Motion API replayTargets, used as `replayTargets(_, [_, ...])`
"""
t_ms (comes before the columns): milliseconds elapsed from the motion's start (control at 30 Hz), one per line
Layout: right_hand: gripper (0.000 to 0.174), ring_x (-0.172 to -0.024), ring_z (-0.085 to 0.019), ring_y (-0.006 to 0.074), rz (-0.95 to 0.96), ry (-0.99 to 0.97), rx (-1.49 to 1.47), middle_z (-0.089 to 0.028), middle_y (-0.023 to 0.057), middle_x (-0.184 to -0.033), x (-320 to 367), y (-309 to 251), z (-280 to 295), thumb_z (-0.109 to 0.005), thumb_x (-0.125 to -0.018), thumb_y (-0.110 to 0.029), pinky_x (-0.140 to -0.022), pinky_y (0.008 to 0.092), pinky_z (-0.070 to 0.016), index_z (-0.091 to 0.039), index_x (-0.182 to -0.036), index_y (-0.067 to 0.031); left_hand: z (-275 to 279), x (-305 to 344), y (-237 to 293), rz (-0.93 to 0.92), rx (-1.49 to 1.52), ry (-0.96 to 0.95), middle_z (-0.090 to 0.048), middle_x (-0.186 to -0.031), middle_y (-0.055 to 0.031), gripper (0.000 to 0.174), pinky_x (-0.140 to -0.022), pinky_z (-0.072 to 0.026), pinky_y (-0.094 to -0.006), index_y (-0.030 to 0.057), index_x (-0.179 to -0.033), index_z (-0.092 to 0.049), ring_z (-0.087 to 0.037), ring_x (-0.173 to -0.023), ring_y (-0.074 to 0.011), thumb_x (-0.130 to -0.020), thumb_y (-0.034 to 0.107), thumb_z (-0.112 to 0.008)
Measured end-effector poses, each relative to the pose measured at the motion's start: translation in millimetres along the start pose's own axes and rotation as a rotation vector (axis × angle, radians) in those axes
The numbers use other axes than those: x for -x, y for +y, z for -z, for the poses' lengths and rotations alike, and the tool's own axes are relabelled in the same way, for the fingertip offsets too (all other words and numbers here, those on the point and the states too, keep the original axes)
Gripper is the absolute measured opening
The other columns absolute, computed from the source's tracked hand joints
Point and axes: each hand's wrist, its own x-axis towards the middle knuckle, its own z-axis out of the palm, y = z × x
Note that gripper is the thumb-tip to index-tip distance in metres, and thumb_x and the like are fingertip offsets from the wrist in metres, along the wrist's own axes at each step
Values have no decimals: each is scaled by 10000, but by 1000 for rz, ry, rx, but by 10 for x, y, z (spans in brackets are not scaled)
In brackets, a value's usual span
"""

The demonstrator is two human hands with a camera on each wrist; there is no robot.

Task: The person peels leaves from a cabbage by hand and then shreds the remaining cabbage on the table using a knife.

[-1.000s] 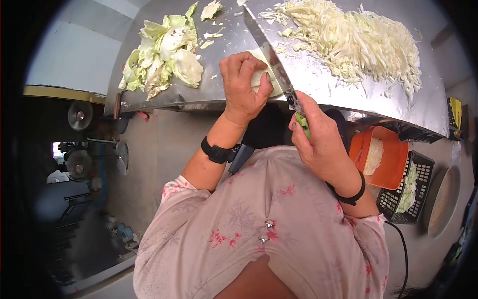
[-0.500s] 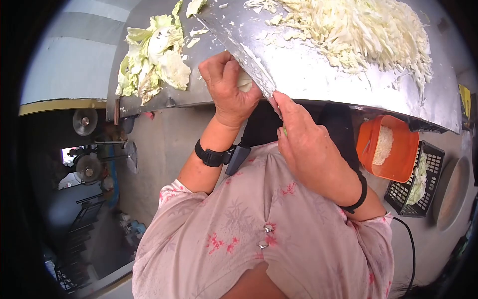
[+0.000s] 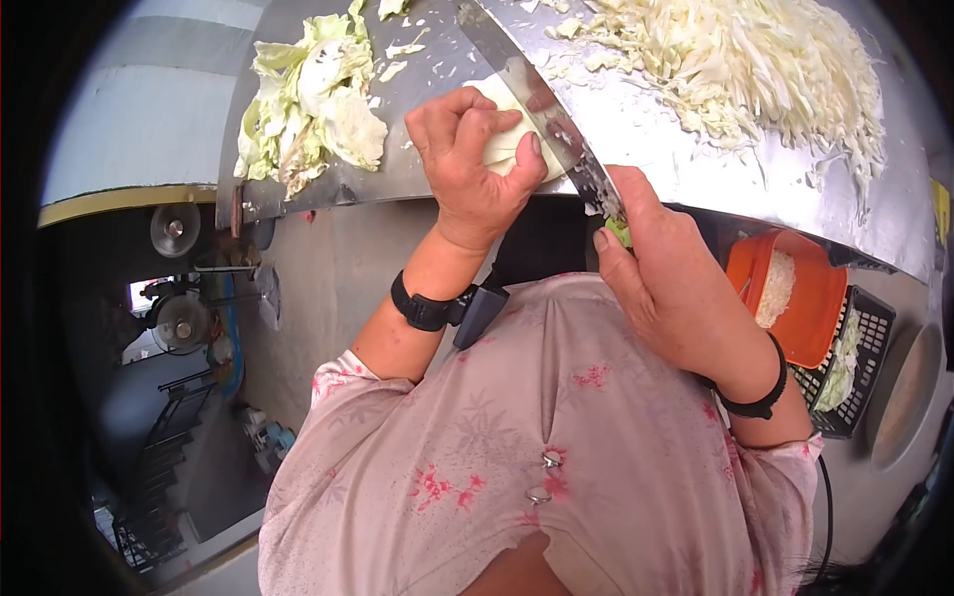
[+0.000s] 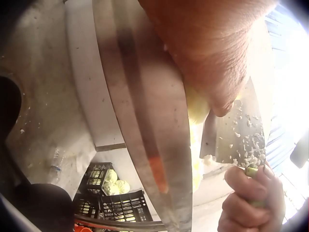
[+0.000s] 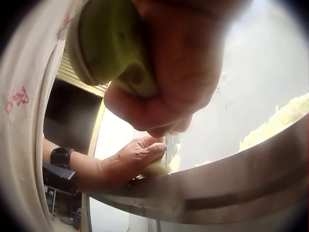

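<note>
A pale wedge of cabbage (image 3: 505,147) lies at the near edge of the steel table (image 3: 427,70). My left hand (image 3: 469,164) grips it, fingers curled over the top and thumb on the near side. Along the wedge's right side stands a broad knife blade (image 3: 532,89), flecked with cabbage bits and pointing away to the upper left. The knife's green handle (image 5: 108,43) fills the top of the right wrist view, held in my right hand (image 3: 671,278). In the left wrist view, the right-hand fingers (image 4: 251,198) wrap round that handle.
A large heap of shredded cabbage (image 3: 755,79) covers the table's right side. Loose outer leaves (image 3: 313,109) are piled on the left. Below the right edge stand an orange bin (image 3: 815,308) and a black crate (image 3: 870,348), with a round pan (image 3: 906,397) beside them.
The blade has swung from over the left fingers to the wedge's right side, showing its flat face. My right hand has moved right, and more of the wedge shows. The left hand keeps its hold.
</note>
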Motion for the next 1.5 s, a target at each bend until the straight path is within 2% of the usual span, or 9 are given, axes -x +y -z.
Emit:
replayTargets(633, [403,-730,-563,475,17,70,111,-583,253,-782,102,-81,-140,-509,-963,-5,-647,471,-428,-386,-1347,10,-16,-10,-31,-8,17,31,-572,-1001,-92,199,-865,-407,-397,85,-826,-672,-454,-973,-301,-691,207,-750])
replayTargets(733, [384,-625,-550,406,141,90,264,-572,215,-734,-63,-43,-108,-511,-973,-21,-594,437,-427,-388,-1336,14,-32,-7,-45,-5,20,29,-569,-1003,-89,198,-865,-411,-400,86,-818,-673,-454,-971,-299,-686,211,-752])
replayTargets(867, [373,-482,-475,201,-15,-6,149,-523,103,-646,-230,-105,-10,-501,-1003,-57,-485,353,-398,-383,-1349,21,-6,-8,-57,5,25,30,-581,-1005,-74,210,-865,-392,-379,95,-880,-703,-475,-957,-271,-725,228,-752])
replayTargets(967, [380,-491,-472,123,-103,-46,99,-497,33,-633,-90,-188,50,-499,-1017,-80,-465,298,-407,-396,-1370,15,-17,-8,-50,-4,27,37,-579,-1013,-74,210,-860,-393,-374,94,-881,-703,-471,-949,-271,-725,226,-751])
replayTargets(1033, [246,-562,-511,313,-121,-65,75,-526,178,-661,-70,-251,128,-499,-981,-55,-537,392,-422,-399,-1182,47,-11,-5,-56,-13,18,31,-577,-1019,-76,212,-858,-395,-371,94,-884,-702,-470,-949,-273,-726,226,-750])
replayTargets(1100, [186,-595,-532,398,-154,-86,78,-533,246,-672,-92,-322,179,-497,-968,-52,-572,439,-428,-403,-1080,63,-28,-4,-62,-1,26,26,-575,-1024,-78,211,-862,-397,-374,94,-886,-701,-473,-958,-276,-726,223,-748])
replayTargets(1333, [221,-486,-614,188,-301,-231,190,-570,116,-655,-687,-256,302,-455,-961,-189,-473,360,-504,-477,-981,30,-47,-2,-57,-15,5,83,-564,-998,-79,188,-845,-420,-401,102,-824,-666,-457,-972,-296,-692,213,-742])
replayTargets(1433, [210,-515,-624,289,-298,-188,223,-586,182,-664,-633,-304,253,-478,-963,-168,-508,401,-497,-470,-976,41,-17,9,-48,-4,9,71,-574,-1025,-87,194,-869,-403,-398,99,-900,-698,-482,-979,-287,-751,217,-736])
replayTargets(1500, [196,-561,-611,368,-47,-33,301,-589,233,-677,-519,-162,159,-502,-958,-136,-540,430,-487,-464,-997,51,-20,5,-58,-5,10,73,-577,-1016,-87,195,-875,-399,-404,102,-904,-692,-486,-984,-287,-756,221,-735])
